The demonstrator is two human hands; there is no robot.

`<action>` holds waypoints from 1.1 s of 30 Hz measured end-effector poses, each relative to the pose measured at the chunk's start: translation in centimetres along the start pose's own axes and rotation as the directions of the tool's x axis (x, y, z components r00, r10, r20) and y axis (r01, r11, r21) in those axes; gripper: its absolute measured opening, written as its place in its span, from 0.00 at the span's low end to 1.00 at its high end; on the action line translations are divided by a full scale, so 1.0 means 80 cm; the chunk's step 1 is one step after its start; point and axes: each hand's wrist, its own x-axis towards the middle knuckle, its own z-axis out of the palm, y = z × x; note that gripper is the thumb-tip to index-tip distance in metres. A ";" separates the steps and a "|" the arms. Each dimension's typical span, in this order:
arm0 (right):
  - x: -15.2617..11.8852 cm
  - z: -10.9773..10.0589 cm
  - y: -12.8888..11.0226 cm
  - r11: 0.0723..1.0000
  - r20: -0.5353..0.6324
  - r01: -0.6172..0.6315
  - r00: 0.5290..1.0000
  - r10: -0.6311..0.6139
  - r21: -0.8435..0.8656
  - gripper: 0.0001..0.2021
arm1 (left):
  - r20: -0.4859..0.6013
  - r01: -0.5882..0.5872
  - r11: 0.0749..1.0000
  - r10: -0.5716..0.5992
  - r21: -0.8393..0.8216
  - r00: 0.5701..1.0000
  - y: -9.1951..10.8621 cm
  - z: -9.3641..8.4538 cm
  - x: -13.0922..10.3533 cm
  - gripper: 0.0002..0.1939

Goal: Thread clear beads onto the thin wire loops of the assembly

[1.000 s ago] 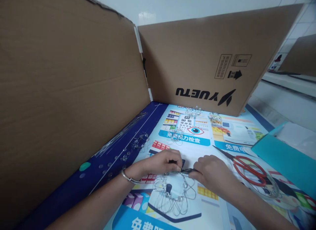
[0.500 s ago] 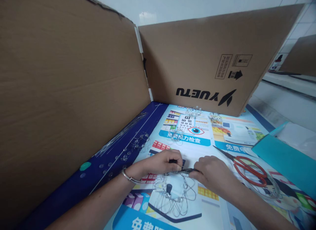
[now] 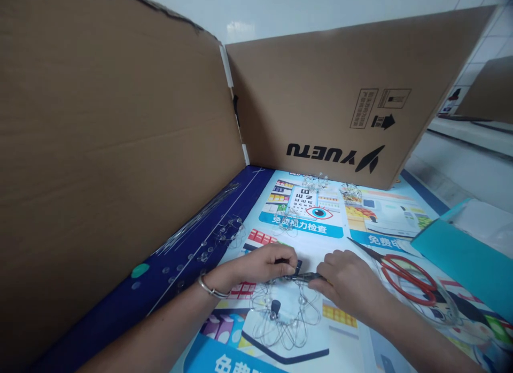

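My left hand (image 3: 270, 262), with a metal bangle at the wrist, pinches the upper edge of a looped wire ring with clear beads (image 3: 294, 326). The wire ring's loops fan out below my hands over the printed sheet. My right hand (image 3: 345, 274) is closed around small dark pliers (image 3: 308, 277), whose jaws point left and meet the wire beside my left fingertips. Whether the jaws grip the wire cannot be made out. Most of the pliers' handles are hidden in my right palm.
Red-handled scissors (image 3: 409, 279) lie to the right, near a teal box (image 3: 465, 266). Loose clear beads (image 3: 204, 255), straight wires (image 3: 192, 220) and a green disc (image 3: 140, 270) are at left. More beaded wire pieces (image 3: 315, 183) lie farther back. Cardboard panels (image 3: 320, 95) stand behind and left.
The pliers have turned slightly, and their jaws show more at my left fingertips. Both hands and the wire ring stay nearly in place; the whole view shifts a little.
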 end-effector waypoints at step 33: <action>-0.013 0.001 -0.038 0.995 -0.065 -0.094 0.994 0.091 -0.046 0.11 | -0.100 0.110 0.930 -0.080 0.350 0.992 0.017 0.008 0.007 0.07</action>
